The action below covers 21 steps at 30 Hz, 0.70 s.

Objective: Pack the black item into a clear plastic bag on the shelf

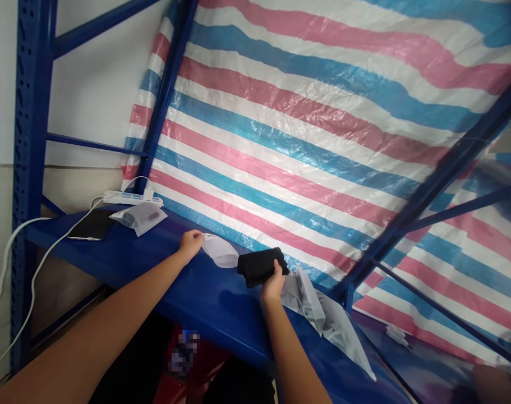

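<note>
My left hand (190, 246) is closed in a pinch on the left end of a translucent white plastic bag (221, 252), held low over the blue shelf. A folded black cloth (257, 266) is gripped in my right hand (272, 286), with the thumb on top. The cloth's left edge meets the right end of the bag; I cannot tell whether any of it is inside. Just right of my right hand, several translucent plastic bags (339, 322) lie overlapping on the shelf.
On the left of the blue shelf (171, 297) are a black phone (91, 225), a filled translucent pouch (141, 217) and a white power strip (131, 198) with trailing cables. Blue rack posts (32, 168) and a striped tarp (280, 129) stand around and behind.
</note>
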Tool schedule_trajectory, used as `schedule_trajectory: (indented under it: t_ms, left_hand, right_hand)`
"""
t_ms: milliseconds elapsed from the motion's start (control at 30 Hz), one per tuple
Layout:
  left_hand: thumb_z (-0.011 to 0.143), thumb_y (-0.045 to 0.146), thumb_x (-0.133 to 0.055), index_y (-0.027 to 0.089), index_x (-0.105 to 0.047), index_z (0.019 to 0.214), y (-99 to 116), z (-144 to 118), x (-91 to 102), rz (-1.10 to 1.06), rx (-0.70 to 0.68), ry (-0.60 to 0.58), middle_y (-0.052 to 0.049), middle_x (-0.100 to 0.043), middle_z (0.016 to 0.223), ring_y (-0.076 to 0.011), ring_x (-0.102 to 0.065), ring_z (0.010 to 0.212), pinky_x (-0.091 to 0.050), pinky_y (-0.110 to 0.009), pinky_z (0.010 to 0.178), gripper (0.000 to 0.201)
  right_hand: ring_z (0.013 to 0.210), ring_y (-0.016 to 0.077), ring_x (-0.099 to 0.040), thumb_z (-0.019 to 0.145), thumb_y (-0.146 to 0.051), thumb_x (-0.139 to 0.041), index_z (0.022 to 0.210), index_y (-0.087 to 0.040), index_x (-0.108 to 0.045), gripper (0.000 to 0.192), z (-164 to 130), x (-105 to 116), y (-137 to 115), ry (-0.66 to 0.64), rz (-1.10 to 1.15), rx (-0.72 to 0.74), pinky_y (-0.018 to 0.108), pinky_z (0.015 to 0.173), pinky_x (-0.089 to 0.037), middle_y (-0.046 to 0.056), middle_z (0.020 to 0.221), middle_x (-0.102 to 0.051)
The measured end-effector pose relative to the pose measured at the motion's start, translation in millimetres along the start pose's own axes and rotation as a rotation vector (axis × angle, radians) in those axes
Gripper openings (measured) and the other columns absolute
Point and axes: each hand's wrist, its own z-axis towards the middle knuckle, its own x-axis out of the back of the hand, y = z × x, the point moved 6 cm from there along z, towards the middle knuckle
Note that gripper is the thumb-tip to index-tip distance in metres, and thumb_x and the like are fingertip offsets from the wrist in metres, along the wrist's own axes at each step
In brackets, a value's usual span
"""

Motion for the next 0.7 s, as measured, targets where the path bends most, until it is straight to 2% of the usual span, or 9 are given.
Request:
schedule_trajectory:
  t_ms: [100, 200, 267, 300, 333, 433, 500, 600, 700]
  left_hand:
    - [0.081, 0.016, -0.052, 0.017, -0.073, 0.090, 7, 0, 6.6, 0.029, -0.060, 0.044, -0.008, -0.074, 0.091, -0.0233, -0.068, 0.087, -0.053, -0.033, 0.079, 0.023]
    - [0.084, 0.015, -0.047, 0.017, -0.072, 0.106, 34, -12, 13.4, 0.151, -0.361, 0.095, -0.010, -0.071, 0.112, -0.0250, -0.064, 0.108, -0.048, -0.038, 0.098, 0.032]
    - [0.088, 0.019, -0.048, 0.020, -0.068, 0.120, 52, -29, 4.9, 0.269, -0.603, -0.029, -0.009, -0.064, 0.131, -0.0251, -0.055, 0.126, -0.039, -0.040, 0.110, 0.038]
    - [0.090, 0.023, -0.048, 0.022, -0.066, 0.126, 56, -38, -3.2, 0.341, -0.679, -0.144, -0.008, -0.060, 0.139, -0.0252, -0.050, 0.132, -0.034, -0.041, 0.115, 0.040]
    - [0.092, 0.027, -0.048, 0.023, -0.065, 0.129, 55, -44, -12.1, 0.424, -0.700, -0.269, -0.007, -0.056, 0.144, -0.0263, -0.047, 0.136, -0.030, -0.043, 0.117, 0.041]
    - [0.093, 0.045, -0.048, 0.024, -0.063, 0.135, 34, -53, -32.0, 0.669, -0.530, -0.601, -0.011, -0.049, 0.152, -0.0331, -0.039, 0.143, -0.024, -0.051, 0.119, 0.049]
    - [0.093, 0.058, -0.043, 0.025, -0.056, 0.144, 21, -53, -36.0, 0.761, -0.403, -0.715, -0.012, -0.042, 0.157, -0.0354, -0.031, 0.147, -0.023, -0.052, 0.119, 0.061]
    - [0.089, 0.072, -0.040, 0.031, -0.048, 0.150, 17, -51, -35.3, 0.794, -0.341, -0.755, -0.009, -0.033, 0.162, -0.0372, -0.022, 0.150, -0.016, -0.055, 0.119, 0.073]
    - [0.082, 0.077, -0.048, 0.035, -0.054, 0.144, 19, -50, -32.8, 0.743, -0.320, -0.724, -0.008, -0.035, 0.160, -0.0419, -0.020, 0.150, -0.011, -0.061, 0.118, 0.075]
  right_hand:
    - [0.114, 0.0267, -0.065, 0.079, -0.050, -0.065, 0.112, -0.016, -0.068, 0.047, 10, 2, 19, -0.038, 0.025, -0.149, 0.042, 0.100, -0.055, 0.007, 0.115, -0.073]
    - [0.106, 0.0245, -0.069, 0.079, -0.052, -0.065, 0.111, -0.017, -0.069, 0.048, 10, -3, 36, -0.153, 0.012, -0.265, 0.036, 0.089, -0.059, 0.005, 0.109, -0.075]
    - [0.101, 0.0232, -0.070, 0.080, -0.052, -0.064, 0.112, -0.017, -0.069, 0.048, 8, -5, 42, -0.199, -0.019, -0.303, 0.033, 0.084, -0.060, 0.005, 0.106, -0.076]
    - [0.098, 0.0232, -0.071, 0.080, -0.052, -0.064, 0.111, -0.017, -0.069, 0.047, 7, -5, 44, -0.212, -0.033, -0.310, 0.033, 0.082, -0.061, 0.005, 0.105, -0.076]
    - [0.095, 0.0234, -0.072, 0.079, -0.051, -0.064, 0.111, -0.016, -0.070, 0.047, 7, -5, 45, -0.219, -0.042, -0.316, 0.033, 0.081, -0.061, 0.005, 0.103, -0.077]
    - [0.092, 0.0239, -0.072, 0.078, -0.050, -0.067, 0.110, -0.016, -0.070, 0.047, 6, -6, 44, -0.225, -0.051, -0.322, 0.033, 0.080, -0.061, 0.005, 0.100, -0.077]
    - [0.093, 0.0237, -0.072, 0.077, -0.049, -0.068, 0.110, -0.016, -0.070, 0.046, 5, -6, 43, -0.229, -0.057, -0.325, 0.032, 0.081, -0.061, 0.004, 0.099, -0.077]
    - [0.095, 0.0236, -0.072, 0.077, -0.048, -0.069, 0.108, -0.016, -0.071, 0.044, 3, -8, 42, -0.237, -0.066, -0.328, 0.031, 0.083, -0.061, 0.005, 0.100, -0.078]
    - [0.095, 0.0238, -0.072, 0.078, -0.048, -0.067, 0.108, -0.016, -0.070, 0.044, 3, -9, 42, -0.252, -0.064, -0.318, 0.033, 0.084, -0.061, 0.005, 0.100, -0.077]
